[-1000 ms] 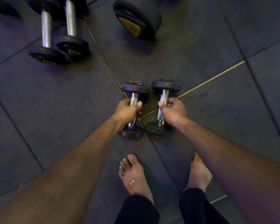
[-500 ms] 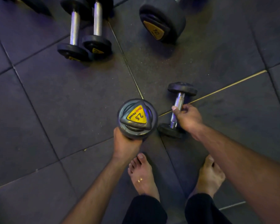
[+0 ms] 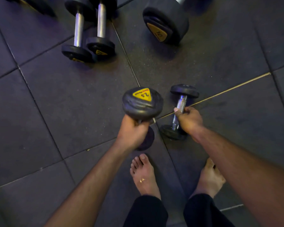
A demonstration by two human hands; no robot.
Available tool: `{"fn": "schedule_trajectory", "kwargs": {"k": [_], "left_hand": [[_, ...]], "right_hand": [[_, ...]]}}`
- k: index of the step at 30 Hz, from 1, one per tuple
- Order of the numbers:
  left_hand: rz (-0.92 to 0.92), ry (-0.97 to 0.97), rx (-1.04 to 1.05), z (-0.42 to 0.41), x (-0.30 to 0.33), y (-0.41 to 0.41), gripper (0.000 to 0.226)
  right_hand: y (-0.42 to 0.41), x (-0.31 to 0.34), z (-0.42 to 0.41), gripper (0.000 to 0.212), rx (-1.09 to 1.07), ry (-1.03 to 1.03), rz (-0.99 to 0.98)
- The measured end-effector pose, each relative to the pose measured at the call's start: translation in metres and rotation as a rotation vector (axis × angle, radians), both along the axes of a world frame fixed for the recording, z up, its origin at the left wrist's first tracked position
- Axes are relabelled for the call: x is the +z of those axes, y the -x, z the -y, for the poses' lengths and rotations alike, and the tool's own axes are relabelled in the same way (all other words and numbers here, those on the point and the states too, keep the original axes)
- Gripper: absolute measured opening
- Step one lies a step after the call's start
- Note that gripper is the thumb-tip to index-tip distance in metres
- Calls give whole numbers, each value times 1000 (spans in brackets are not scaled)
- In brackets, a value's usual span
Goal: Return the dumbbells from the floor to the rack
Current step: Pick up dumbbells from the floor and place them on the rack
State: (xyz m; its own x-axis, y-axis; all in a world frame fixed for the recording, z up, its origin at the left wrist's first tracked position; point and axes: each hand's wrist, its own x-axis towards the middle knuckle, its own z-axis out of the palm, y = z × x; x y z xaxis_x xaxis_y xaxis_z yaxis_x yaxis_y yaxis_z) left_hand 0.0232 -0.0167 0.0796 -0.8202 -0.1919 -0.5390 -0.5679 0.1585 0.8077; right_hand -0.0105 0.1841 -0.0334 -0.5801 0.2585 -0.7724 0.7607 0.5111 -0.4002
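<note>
Dumbbells come first: one small dumbbell (image 3: 142, 104), its yellow label turned up toward the head, is raised off the floor (image 3: 72, 104) in the left hand (image 3: 133, 133), which is wrapped tight round the handle. A second small dumbbell (image 3: 180, 110) lies just beside it, low by the floor, the right hand (image 3: 188, 120) clamped on its knurled bar. Farther off on the dark rubber tiles rest a pair of slim dumbbells (image 3: 88, 35) and a heavy dumbbell (image 3: 166, 25) marked 10. Two bare feet (image 3: 144, 176) stand below.
</note>
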Motion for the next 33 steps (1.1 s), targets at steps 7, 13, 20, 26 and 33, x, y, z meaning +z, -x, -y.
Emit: {"fn": "schedule_trajectory", "kwargs": {"k": [7,13,20,26,33], "left_hand": [[271,-71,169,6,-24,31,16],[288,-9,210,3,-46,33,32],[303,33,190,0,-34,31,11],[255,53,236,-6,-9,16,4],[301,292,78,-10,4,-4,15]], "right_hand": [[10,6,10,45,-136,63,55],[35,-10,29,30,-493,412,176],[29,17,19,24,-472,371,-9],[-194,-49,95,39,-876,760,670],[-227,-13,110,21,-886,580,642]]}}
